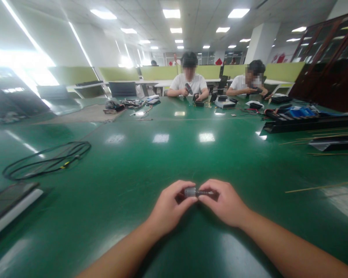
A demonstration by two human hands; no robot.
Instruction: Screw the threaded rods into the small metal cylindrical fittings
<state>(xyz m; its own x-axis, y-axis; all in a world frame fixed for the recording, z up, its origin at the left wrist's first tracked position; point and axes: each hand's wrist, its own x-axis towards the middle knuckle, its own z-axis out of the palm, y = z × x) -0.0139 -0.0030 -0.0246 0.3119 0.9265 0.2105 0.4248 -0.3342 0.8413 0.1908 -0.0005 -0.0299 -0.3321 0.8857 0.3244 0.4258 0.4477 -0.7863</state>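
Just above the green table (174, 154), my two hands meet on one small part. My left hand (172, 202) is closed, thumb and fingers wrapped round a grey metal cylinder (190, 192). A thin, dark, ridged shaft (204, 192) sticks out of the cylinder towards the right. My right hand (227, 202) is closed too, pinching this shaft between thumb and fingers. Cylinder and shaft lie level and in line; it looks like a chuck with a bit, but I cannot tell for certain. Part of the cylinder is hidden by my left fingers.
A coiled black cable (50, 160) lies at the left, above a flat dark device (11, 204). Thin brass-coloured rods (321, 186) and black channels (307, 125) lie at the right. Two people in white shirts work across the table, one holding a power drill (188, 89).
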